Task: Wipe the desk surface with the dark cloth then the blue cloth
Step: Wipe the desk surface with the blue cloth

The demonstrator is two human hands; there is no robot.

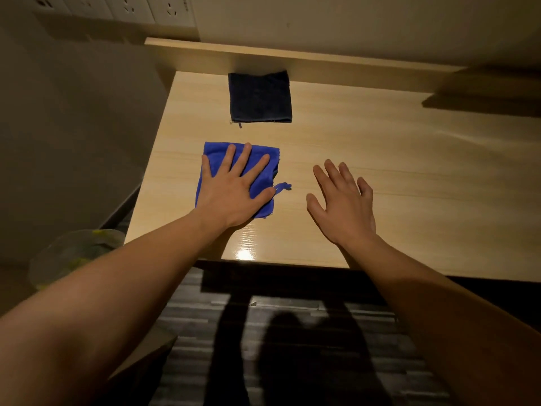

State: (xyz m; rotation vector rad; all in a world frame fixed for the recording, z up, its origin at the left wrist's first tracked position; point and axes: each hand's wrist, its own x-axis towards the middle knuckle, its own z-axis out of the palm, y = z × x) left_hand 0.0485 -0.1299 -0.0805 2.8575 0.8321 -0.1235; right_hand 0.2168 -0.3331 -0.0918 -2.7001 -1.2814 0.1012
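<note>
Your left hand (234, 189) lies flat on the blue cloth (265, 167), fingers spread wide and palm pressed down, so the cloth is pinned against the surface (380, 159) near its left edge. A small loose strip of the blue cloth pokes out just past your thumb. Your right hand (342, 200) is also spread, fingers apart and holding nothing, over bare wood to the right of the blue cloth and apart from it; whether it touches the wood or hovers just above it, you cannot tell. Further back, the dark cloth (260, 97) lies folded into a neat square, apart from both hands, close to the raised back board (322, 64). On the floor to your left sits a bin lined with a clear bag (73, 253).
</note>
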